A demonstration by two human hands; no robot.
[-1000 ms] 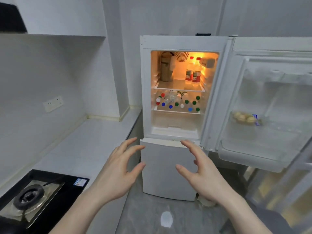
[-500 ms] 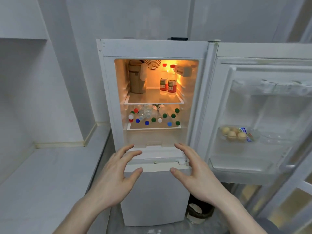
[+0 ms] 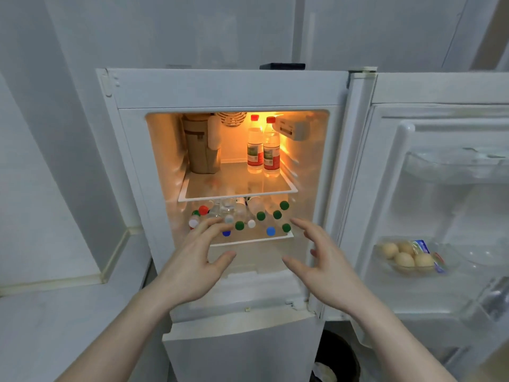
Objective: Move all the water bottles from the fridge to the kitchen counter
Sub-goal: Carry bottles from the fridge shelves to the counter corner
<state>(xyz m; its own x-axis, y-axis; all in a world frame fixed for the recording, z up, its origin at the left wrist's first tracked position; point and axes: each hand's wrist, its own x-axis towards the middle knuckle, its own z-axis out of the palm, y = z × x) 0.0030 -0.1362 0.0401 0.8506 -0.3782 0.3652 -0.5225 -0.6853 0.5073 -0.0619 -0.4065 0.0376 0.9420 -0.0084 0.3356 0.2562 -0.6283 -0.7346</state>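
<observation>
Bottles [image 3: 242, 216] lie stacked on their sides on the lower shelf [image 3: 252, 239] of the fridge [image 3: 228, 86], caps facing out: green, blue, white, one red. Two more upright bottles [image 3: 263, 146] with red caps and red labels stand on the upper shelf [image 3: 237, 186], right of a tan jug [image 3: 199, 144]. None on the surface [image 3: 55, 326] yet, as far as this view shows; it sits to the left of the fridge.

Left hand [image 3: 192, 268] is in front of the lower shelf, fingers [image 3: 209, 226] spread and released, tips overlapping the left caps in view; contact can't be confirmed. Right hand [image 3: 322, 268] likewise spread, grasping nothing, just right of the pile near the green caps.

Step in hand, as I read it: first two-handed reach into the pile.

How to do it well:
- Take from the top and front of the stack. Pulling a bottom bottle will likely roll the rest off the shelf lip.
- Wrap the body, not the cap. Clear, possibly wet plastic slips.
- One bottle per hand, drawn straight out.
- Keep the right forearm clear of the open door [image 3: 440, 188]; a tray of eggs [image 3: 403, 256] sits in its rack.
- Uprights on the upper shelf last; stable, easy neck access.
</observation>
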